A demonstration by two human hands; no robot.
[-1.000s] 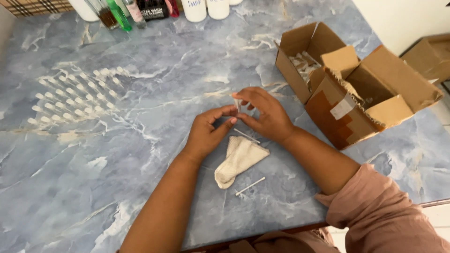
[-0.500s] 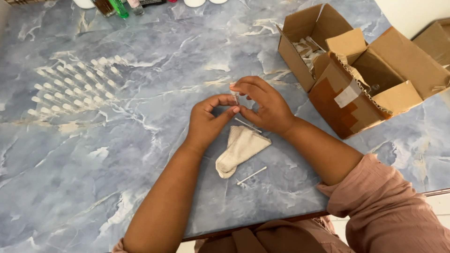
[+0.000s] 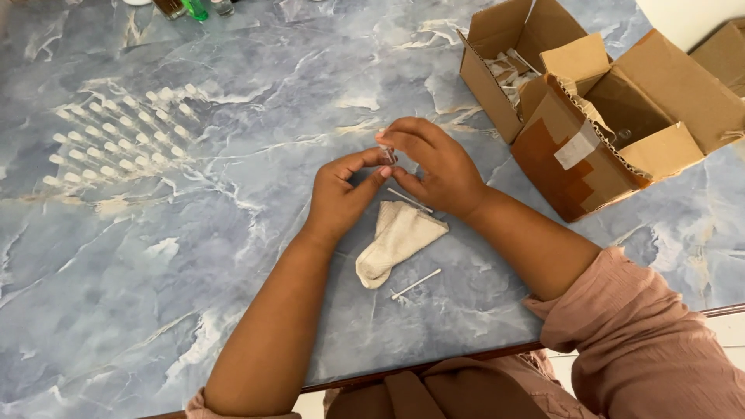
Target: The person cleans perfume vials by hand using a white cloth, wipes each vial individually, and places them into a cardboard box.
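Fingers of my left hand point(image 3: 341, 194) and right hand point(image 3: 434, 167) pinch one small clear vial point(image 3: 387, 154). Looks light, slick, fragile; I'd grip its ends.

left hand point(image 3: 339, 194): bare, forearm uncovered | right hand point(image 3: 434, 167): bare | sleeve point(image 3: 644, 341): dusty-pink crinkled fabric, pushed up above elbow

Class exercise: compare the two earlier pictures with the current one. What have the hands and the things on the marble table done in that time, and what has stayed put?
Little changed. The left hand and right hand stay together over the cream cloth, still pinching a small clear vial; nothing was picked up or let go. The cloth, loose stick, rows of vials and cardboard boxes kept their places; only the camera's view shifted.
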